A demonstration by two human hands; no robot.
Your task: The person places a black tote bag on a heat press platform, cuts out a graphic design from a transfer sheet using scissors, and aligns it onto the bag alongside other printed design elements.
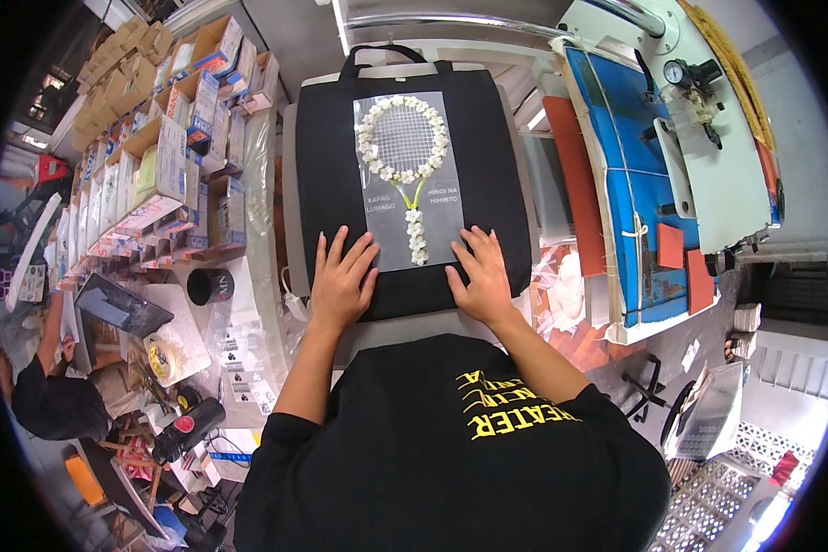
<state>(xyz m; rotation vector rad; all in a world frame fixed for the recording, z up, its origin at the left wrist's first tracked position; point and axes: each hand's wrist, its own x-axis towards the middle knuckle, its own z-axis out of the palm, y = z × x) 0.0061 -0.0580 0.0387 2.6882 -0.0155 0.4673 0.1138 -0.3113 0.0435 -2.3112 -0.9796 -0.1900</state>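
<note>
A black tote bag (pixel 327 147) lies flat on a grey padded press bed, its handles (pixel 377 57) toward the far end. On the bag rests a clear transfer film (pixel 386 239) printed with a racket made of white flowers, with a green throat and pale lettering. My left hand (pixel 343 281) lies with fingers spread at the film's lower left edge. Opposite it, my right hand (pixel 481 276) touches the lower right edge, fingers also apart. Neither hand grips anything; both press lightly on the bag and film.
The raised heat-press head (pixel 635 184), with a blue underside, stands to the right beside a pressure gauge (pixel 676 72). At left are boxes of packets (pixel 147 175), a black mug (pixel 210 286), a tablet (pixel 124 305) and a tape roll (pixel 161 361). Another person (pixel 60 396) sits far left.
</note>
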